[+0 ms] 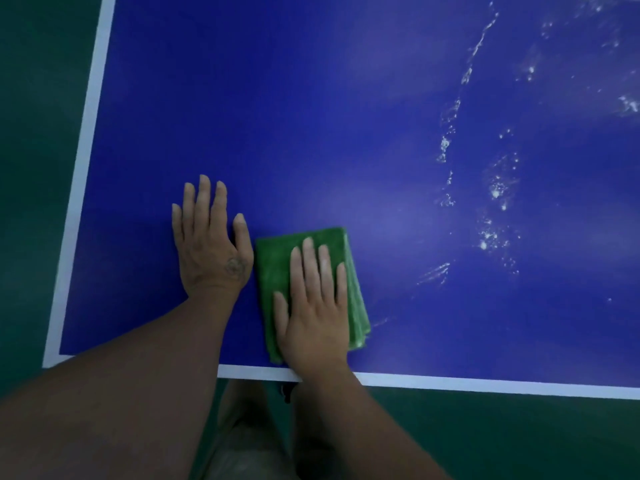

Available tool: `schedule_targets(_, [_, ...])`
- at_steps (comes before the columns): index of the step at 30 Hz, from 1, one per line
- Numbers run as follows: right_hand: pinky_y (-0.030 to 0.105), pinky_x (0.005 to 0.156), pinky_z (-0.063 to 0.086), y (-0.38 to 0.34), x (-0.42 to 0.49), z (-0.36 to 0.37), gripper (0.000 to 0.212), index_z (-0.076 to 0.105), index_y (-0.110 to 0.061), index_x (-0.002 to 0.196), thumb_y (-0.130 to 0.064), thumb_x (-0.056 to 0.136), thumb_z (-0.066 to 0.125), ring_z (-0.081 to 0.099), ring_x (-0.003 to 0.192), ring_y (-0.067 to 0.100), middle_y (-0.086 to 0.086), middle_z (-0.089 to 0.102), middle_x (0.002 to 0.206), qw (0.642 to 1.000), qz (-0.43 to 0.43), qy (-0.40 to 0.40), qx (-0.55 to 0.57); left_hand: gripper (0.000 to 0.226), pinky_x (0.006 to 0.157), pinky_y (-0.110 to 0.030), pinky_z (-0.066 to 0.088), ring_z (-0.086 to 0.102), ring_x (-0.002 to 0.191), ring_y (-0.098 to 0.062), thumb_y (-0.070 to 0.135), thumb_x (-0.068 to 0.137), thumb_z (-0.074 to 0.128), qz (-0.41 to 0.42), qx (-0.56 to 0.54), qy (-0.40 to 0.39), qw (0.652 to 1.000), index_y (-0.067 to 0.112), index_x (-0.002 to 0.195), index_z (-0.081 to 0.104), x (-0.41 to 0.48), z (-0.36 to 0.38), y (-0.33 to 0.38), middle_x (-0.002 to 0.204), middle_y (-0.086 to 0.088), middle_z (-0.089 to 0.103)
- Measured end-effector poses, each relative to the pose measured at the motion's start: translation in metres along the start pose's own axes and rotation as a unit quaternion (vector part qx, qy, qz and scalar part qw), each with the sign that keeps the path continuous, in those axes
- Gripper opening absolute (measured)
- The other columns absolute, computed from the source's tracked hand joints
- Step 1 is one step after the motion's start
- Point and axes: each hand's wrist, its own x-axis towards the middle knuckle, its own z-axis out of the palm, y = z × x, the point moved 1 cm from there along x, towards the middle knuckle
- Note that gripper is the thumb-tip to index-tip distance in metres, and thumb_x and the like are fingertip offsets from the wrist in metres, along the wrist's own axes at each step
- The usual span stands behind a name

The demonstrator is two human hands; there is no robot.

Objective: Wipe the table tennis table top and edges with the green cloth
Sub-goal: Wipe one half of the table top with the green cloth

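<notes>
The blue table tennis table top with white border lines fills most of the view. A folded green cloth lies on it near the front edge. My right hand presses flat on the cloth with straight fingers. My left hand rests flat on the bare blue surface just left of the cloth, fingers straight. Streaks and droplets of water glisten on the right part of the table.
The white front edge line runs below my hands and the white left side line slants up on the left. Dark green floor lies beyond both edges. My legs show under the front edge.
</notes>
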Motion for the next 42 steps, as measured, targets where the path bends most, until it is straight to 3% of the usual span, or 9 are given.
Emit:
schedule_targets(5, [0.055, 0.134, 0.021, 0.1, -0.026, -0.031, 0.067, 0.031, -0.018, 0.171, -0.046, 0.111, 0.045, 0.019, 0.167, 0.024, -0.001, 0.02, 0.181, 0.987, -0.157, -0.037, 0.005, 0.06, 0.137, -0.05, 0.003, 0.004, 0.169, -0.023, 0.036, 0.115, 0.038, -0.005, 0.001, -0.001, 1.0, 0.014, 0.17, 0.027, 0.0, -0.001, 0.001, 0.181, -0.006, 0.016])
schedule_targets(11, [0.058, 0.133, 0.021, 0.225, 0.035, -0.082, 0.065, 0.048, -0.014, 0.162, -0.025, 0.098, 0.05, 0.026, 0.166, 0.026, 0.003, 0.033, 0.176, 0.98, -0.187, -0.057, -0.027, 0.059, 0.137, -0.05, 0.007, 0.01, 0.168, -0.025, 0.035, 0.114, 0.04, 0.004, 0.005, 0.015, 1.0, 0.012, 0.168, 0.034, -0.001, -0.002, 0.002, 0.179, -0.007, 0.022])
schedule_targets(14, [0.061, 0.131, 0.023, 0.212, 0.043, -0.079, 0.049, 0.057, -0.011, 0.148, -0.019, 0.1, 0.05, 0.032, 0.163, 0.026, 0.002, 0.04, 0.173, 0.992, -0.124, -0.003, -0.004, 0.059, 0.137, -0.049, 0.006, 0.01, 0.168, -0.025, 0.034, 0.114, 0.039, 0.003, 0.013, 0.009, 1.0, 0.012, 0.168, 0.033, -0.002, -0.003, 0.008, 0.18, -0.007, 0.021])
schedule_targets(18, [0.057, 0.133, 0.02, 0.183, 0.001, -0.07, 0.048, 0.055, -0.012, 0.152, -0.021, 0.105, 0.051, 0.028, 0.165, 0.024, 0.001, 0.037, 0.175, 0.998, -0.044, 0.041, 0.011, 0.062, 0.136, -0.054, 0.006, 0.007, 0.168, -0.029, 0.037, 0.115, 0.03, 0.006, 0.036, 0.003, 0.999, 0.009, 0.17, 0.025, -0.007, -0.002, 0.01, 0.18, -0.011, 0.016])
schedule_targets(22, [0.058, 0.132, 0.023, 0.19, -0.065, -0.067, 0.05, 0.053, -0.014, 0.158, -0.023, 0.109, 0.051, 0.024, 0.166, 0.025, 0.0, 0.03, 0.178, 0.991, -0.124, -0.006, 0.039, 0.075, 0.134, -0.06, 0.002, 0.003, 0.167, -0.038, 0.046, 0.111, 0.034, -0.075, 0.015, -0.002, 0.997, 0.003, 0.171, 0.018, -0.016, 0.01, 0.061, 0.18, -0.019, 0.009])
schedule_targets(25, [0.056, 0.134, 0.021, 0.207, -0.081, -0.071, 0.05, 0.054, -0.018, 0.158, -0.027, 0.109, 0.052, 0.025, 0.166, 0.027, 0.0, 0.027, 0.179, 0.989, -0.138, -0.021, 0.051, 0.079, 0.135, -0.058, -0.001, -0.001, 0.168, -0.035, 0.056, 0.111, 0.032, -0.08, 0.024, -0.009, 0.996, 0.008, 0.173, 0.013, -0.03, 0.029, 0.112, 0.181, -0.017, 0.004])
schedule_targets(29, [0.055, 0.134, 0.018, 0.23, -0.057, -0.078, 0.054, 0.055, -0.019, 0.157, -0.027, 0.104, 0.059, 0.026, 0.166, 0.026, -0.001, 0.029, 0.178, 0.986, -0.153, -0.033, 0.06, 0.079, 0.135, -0.057, 0.002, 0.001, 0.168, -0.034, 0.065, 0.11, 0.024, -0.076, 0.061, -0.004, 0.995, 0.019, 0.173, 0.013, -0.031, 0.045, 0.112, 0.181, -0.013, 0.004])
schedule_targets(35, [0.057, 0.133, 0.023, 0.261, 0.009, -0.093, 0.051, 0.058, -0.016, 0.154, -0.026, 0.104, 0.062, 0.029, 0.165, 0.026, 0.0, 0.037, 0.175, 0.982, -0.172, -0.023, 0.07, 0.078, 0.135, -0.058, 0.003, 0.001, 0.168, -0.035, 0.064, 0.111, 0.026, -0.067, 0.055, 0.011, 0.996, 0.021, 0.173, 0.012, -0.031, 0.049, 0.112, 0.181, -0.011, 0.004])
schedule_targets(42, [0.057, 0.134, 0.02, 0.271, 0.057, -0.1, 0.053, 0.05, -0.016, 0.159, -0.029, 0.108, 0.054, 0.021, 0.167, 0.022, 0.0, 0.031, 0.177, 0.993, -0.117, 0.018, 0.02, 0.077, 0.135, -0.058, 0.003, 0.0, 0.168, -0.034, 0.063, 0.11, 0.029, -0.073, 0.05, 0.005, 0.996, 0.02, 0.173, 0.014, -0.031, 0.047, 0.113, 0.181, -0.012, 0.005])
